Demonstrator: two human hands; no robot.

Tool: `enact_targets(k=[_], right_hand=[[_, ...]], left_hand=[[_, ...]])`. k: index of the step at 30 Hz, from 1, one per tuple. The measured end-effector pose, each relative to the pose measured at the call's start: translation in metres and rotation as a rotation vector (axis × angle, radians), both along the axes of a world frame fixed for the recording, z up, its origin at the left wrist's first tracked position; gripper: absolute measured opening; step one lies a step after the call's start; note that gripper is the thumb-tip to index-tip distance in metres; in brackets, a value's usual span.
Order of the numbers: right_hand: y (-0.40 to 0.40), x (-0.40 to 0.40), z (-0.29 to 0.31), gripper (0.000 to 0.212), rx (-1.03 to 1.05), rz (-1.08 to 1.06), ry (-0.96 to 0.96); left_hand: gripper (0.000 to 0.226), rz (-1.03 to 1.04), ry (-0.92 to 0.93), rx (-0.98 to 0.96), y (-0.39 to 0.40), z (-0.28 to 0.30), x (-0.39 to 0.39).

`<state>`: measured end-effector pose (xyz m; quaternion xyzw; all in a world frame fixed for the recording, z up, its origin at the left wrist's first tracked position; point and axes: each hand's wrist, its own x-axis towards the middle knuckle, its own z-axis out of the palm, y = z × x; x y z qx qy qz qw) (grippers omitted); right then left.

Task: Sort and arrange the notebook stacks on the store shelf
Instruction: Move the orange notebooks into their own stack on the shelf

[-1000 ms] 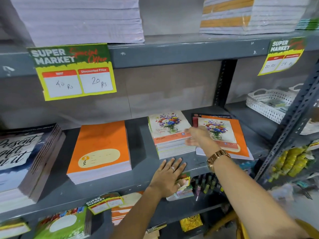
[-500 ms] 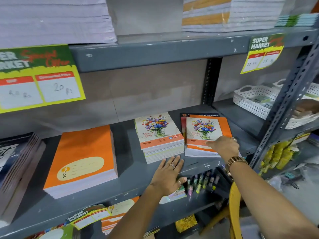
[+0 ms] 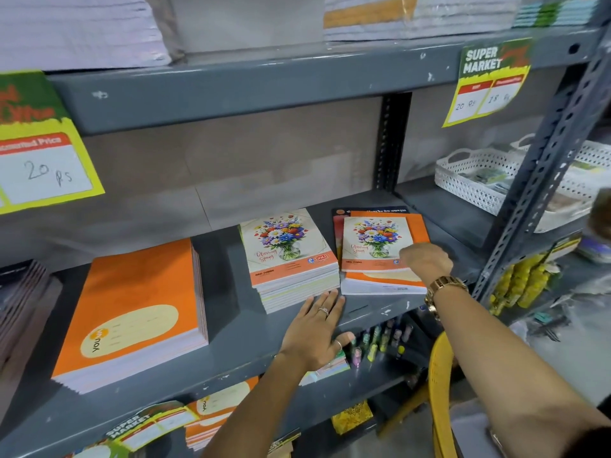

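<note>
On the grey middle shelf (image 3: 231, 332) lie three notebook stacks. A thick orange stack (image 3: 139, 305) is at the left. A flower-cover stack (image 3: 291, 256) sits in the middle. At the right is a mixed pile (image 3: 390, 279) with orange books below and one flower notebook (image 3: 370, 242) on top. My left hand (image 3: 314, 332) rests flat and open on the shelf's front edge, fingertips touching the middle stack's base. My right hand (image 3: 426, 259) is over the lower right corner of the top flower notebook, fingers curled onto it; whether it grips it I cannot tell.
Price tags (image 3: 489, 84) hang from the upper shelf, which carries tall paper stacks (image 3: 76, 28). A white perforated basket (image 3: 476, 180) stands on the right-hand shelf behind a slotted upright (image 3: 542, 173). Below are markers (image 3: 380, 342), more notebooks, and a yellow chair back (image 3: 439, 391).
My right hand moved from the middle flower stack to the right pile, and a flower notebook now lies squared on that pile. The view shifted right. My left hand stayed put.
</note>
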<state>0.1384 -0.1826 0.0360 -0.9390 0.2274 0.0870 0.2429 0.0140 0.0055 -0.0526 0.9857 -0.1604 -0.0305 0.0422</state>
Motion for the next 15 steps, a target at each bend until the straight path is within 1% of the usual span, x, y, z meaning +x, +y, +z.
enact_targets(k=[1, 3, 4, 5, 6, 8, 11, 12, 13, 14, 15], right_hand=[[-0.003, 0.002, 0.000, 0.017, 0.094, -0.037, -0.037], [-0.005, 0.004, 0.005, 0.013, 0.431, -0.066, -0.107], [-0.004, 0.005, 0.011, 0.017, 0.582, -0.060, -0.161], [-0.003, 0.009, 0.017, 0.025, 0.649, -0.072, -0.230], [0.000, 0.009, 0.028, 0.031, 0.614, -0.104, -0.303], [0.006, 0.010, 0.048, 0.034, 0.470, -0.185, -0.417], [0.020, 0.002, 0.077, 0.031, 0.429, -0.168, -0.556], [0.024, 0.000, 0.085, 0.031, 0.432, -0.156, -0.573], [0.032, -0.001, 0.091, 0.031, 0.468, -0.126, -0.575], [0.038, -0.003, 0.095, 0.030, 0.568, -0.107, -0.559], [0.047, -0.004, 0.098, 0.026, 0.711, -0.104, -0.534]], left_hand=[[0.069, -0.001, 0.001, 0.005, 0.000, 0.001, 0.000], [0.070, -0.004, 0.006, 0.005, -0.001, 0.002, -0.001], [0.069, -0.009, 0.009, 0.003, 0.000, 0.003, -0.002], [0.069, -0.016, 0.018, 0.001, 0.000, 0.001, -0.002], [0.069, -0.020, 0.020, 0.001, 0.002, 0.002, -0.005], [0.069, -0.034, 0.026, 0.014, 0.007, 0.001, -0.010], [0.068, -0.028, 0.027, 0.034, 0.017, 0.000, -0.020], [0.068, -0.024, 0.030, 0.034, 0.019, 0.000, -0.023], [0.068, -0.018, 0.030, 0.032, 0.024, 0.000, -0.027], [0.068, -0.015, 0.033, 0.026, 0.026, 0.001, -0.029], [0.068, -0.011, 0.035, 0.022, 0.028, 0.001, -0.031]])
